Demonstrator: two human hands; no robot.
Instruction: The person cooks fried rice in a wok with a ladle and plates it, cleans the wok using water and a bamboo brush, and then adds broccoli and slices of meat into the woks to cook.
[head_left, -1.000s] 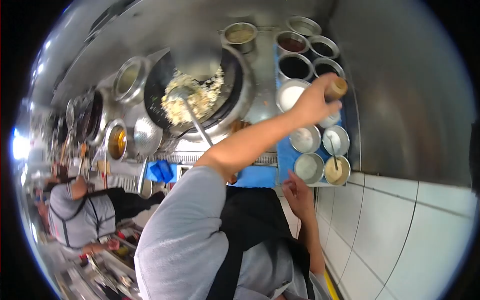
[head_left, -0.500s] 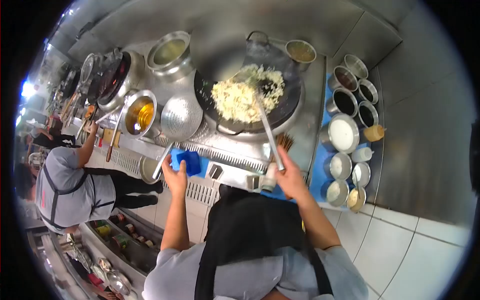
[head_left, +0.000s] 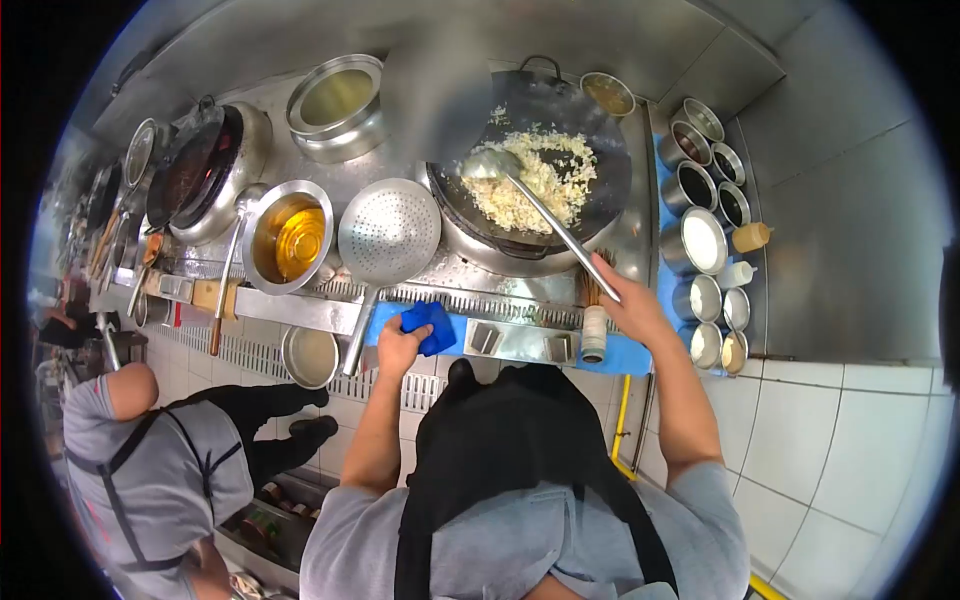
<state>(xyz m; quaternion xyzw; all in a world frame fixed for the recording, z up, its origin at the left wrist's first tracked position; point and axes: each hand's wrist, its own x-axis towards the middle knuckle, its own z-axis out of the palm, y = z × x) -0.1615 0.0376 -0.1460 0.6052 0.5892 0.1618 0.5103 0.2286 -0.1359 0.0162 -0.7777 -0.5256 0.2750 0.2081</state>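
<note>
My right hand (head_left: 632, 306) is closed around the handle end of a long metal ladle (head_left: 550, 218). The ladle's bowl rests among the rice (head_left: 555, 180), which looks mixed with egg, in a black wok (head_left: 612, 215) on the stove. My left hand (head_left: 400, 347) grips a folded blue cloth (head_left: 432, 328) at the stove's front edge. Close to that hand lies a perforated strainer (head_left: 388, 235), its handle pointing toward me. A bamboo brush (head_left: 594, 325) with a wrapped handle stands below the ladle, near my right hand.
Left of the strainer are a bowl of oil (head_left: 258, 250) and a large metal pot (head_left: 345, 140). Several seasoning containers (head_left: 702, 240) line the right side beside a metal wall. A co-worker (head_left: 165, 460) stands at left. A pot (head_left: 310, 355) hangs low by the counter.
My left hand has closed on the blue cloth, which is now bunched. The ladle's bowl has moved to the left side of the rice, and the rice has shifted. The view has turned slightly.
</note>
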